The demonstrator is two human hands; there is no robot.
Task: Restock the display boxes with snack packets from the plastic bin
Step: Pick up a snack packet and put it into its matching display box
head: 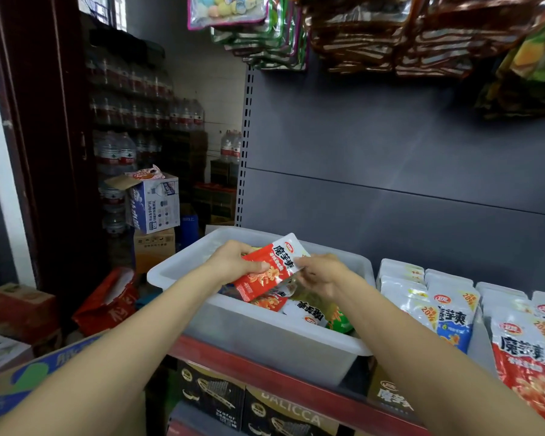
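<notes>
Holding a red packet (266, 269) over the bin (258, 338), both hands work together in the head view. The left hand (233, 262) grasps the packet's left edge, thumb laid across its face, while the right hand (320, 273) pinches the right edge between thumb and fingers. That two-sided hold keeps the flat, slippery pouch face-up and readable, probably so its flavour can be matched to a box.

More packets (302, 309) lie loose in the bin below, at 6 o'clock from the held one, red, white and green mixed, which is why sorting by hand seems needed.

The bin sits on the shelf's red edge (265, 369), just beside the display boxes (447, 297) at its 3 o'clock, so each transfer is short. Those boxes hold packets standing in rows, faces forward; a matching red row (526, 360) stands at the far right, likely the destination.
</notes>
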